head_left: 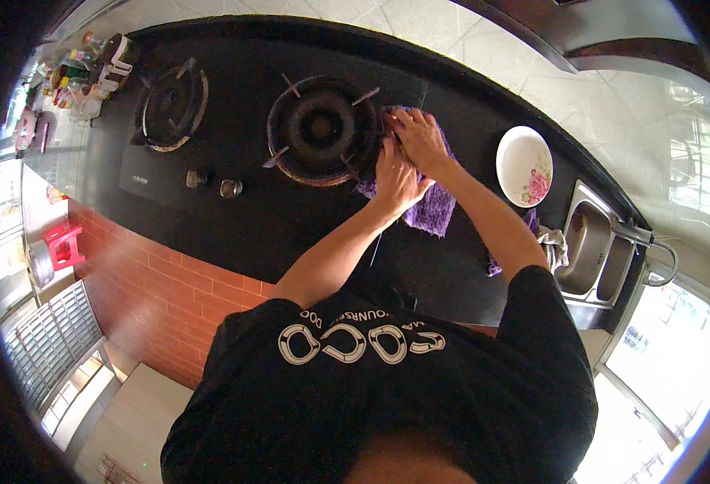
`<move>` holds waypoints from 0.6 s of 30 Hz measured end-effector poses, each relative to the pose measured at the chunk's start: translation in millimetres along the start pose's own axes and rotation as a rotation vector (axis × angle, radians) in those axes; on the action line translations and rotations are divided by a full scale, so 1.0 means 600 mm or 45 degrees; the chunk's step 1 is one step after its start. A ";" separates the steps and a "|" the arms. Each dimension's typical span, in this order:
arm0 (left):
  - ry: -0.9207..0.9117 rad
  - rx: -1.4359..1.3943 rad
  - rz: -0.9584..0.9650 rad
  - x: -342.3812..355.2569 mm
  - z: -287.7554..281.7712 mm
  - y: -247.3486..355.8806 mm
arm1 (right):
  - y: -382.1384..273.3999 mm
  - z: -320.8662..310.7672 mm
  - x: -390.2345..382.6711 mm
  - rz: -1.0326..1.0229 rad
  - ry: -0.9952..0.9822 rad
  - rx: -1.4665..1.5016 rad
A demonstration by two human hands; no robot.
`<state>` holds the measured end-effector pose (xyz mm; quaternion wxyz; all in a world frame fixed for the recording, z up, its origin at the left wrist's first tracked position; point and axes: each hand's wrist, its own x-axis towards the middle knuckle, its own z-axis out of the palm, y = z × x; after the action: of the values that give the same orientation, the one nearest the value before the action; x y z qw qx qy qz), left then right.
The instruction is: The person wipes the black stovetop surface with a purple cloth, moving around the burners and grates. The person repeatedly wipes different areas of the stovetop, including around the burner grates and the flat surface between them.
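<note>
A fluffy purple cloth (431,211) lies bunched on the black cooktop, against the right side of the large round burner (322,127). Both of my hands are on it. My left hand (397,176) grips the cloth close to the burner's rim, with its fingers pointing away from me. Just beyond it and slightly to the right, my right hand (421,143) presses and holds the cloth's far part, fingers bent toward the burner. The fingertips of both hands are partly hidden in the cloth and the dark burner edge.
A white flowered bowl (524,165) stands to the right, before a metal sink (587,242) with crumpled rags (550,246) beside it. Left are a smaller burner (171,109), two knobs (231,188) and several bottles (72,89). A raised black ledge (484,97) runs behind.
</note>
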<state>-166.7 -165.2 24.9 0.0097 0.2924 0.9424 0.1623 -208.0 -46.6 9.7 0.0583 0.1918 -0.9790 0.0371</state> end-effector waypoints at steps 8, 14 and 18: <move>0.233 0.050 0.009 0.105 0.021 -0.036 | 0.074 0.008 0.091 -0.010 -0.068 0.005; 0.076 0.096 0.060 0.048 0.018 -0.019 | 0.039 0.007 0.020 -0.002 -0.066 0.112; -0.115 -0.088 0.001 -0.036 0.005 0.012 | -0.008 -0.020 -0.049 -0.098 -0.127 0.216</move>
<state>-144.3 -170.9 22.8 0.0622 0.2994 0.9347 0.1812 -177.8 -39.1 18.0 -0.0056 0.2350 -0.9660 0.1078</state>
